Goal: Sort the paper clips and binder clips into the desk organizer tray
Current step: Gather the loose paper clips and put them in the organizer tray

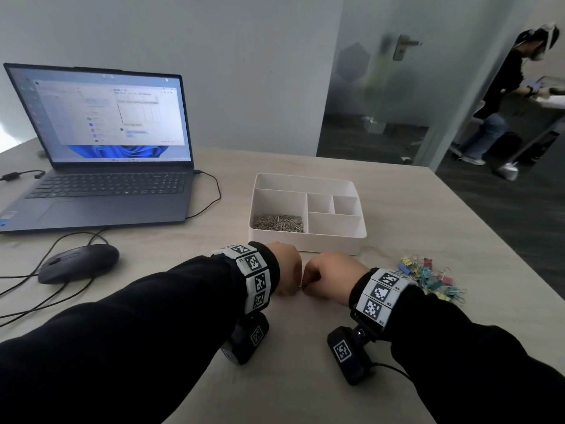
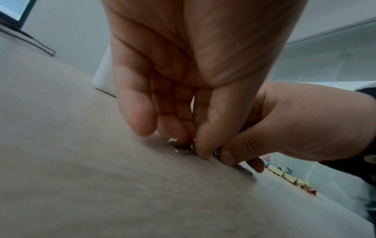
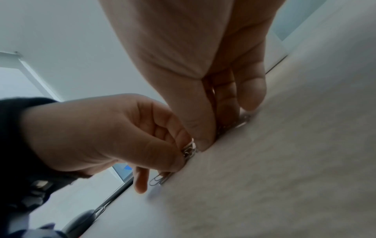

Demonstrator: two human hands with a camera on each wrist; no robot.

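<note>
The white organizer tray (image 1: 305, 244) stands mid-table, with a heap of silver paper clips (image 1: 278, 223) in its large left compartment. Just in front of it my two hands meet on the tabletop. My left hand (image 1: 290, 283) has its fingers curled down and pinches a small bunch of paper clips (image 3: 188, 149) against the table. My right hand (image 1: 318, 281) presses its thumb down beside it, with more clips (image 3: 242, 120) gathered under its curled fingers. A loose paper clip (image 3: 160, 178) lies by the left hand. The coloured binder clips (image 1: 434, 280) are piled to the right of my right wrist.
An open laptop (image 1: 101, 179) sits at the back left with a cabled mouse (image 1: 78, 263) in front of it. The table's right edge runs close behind the binder clips. Another person stands beyond the glass door at the far right.
</note>
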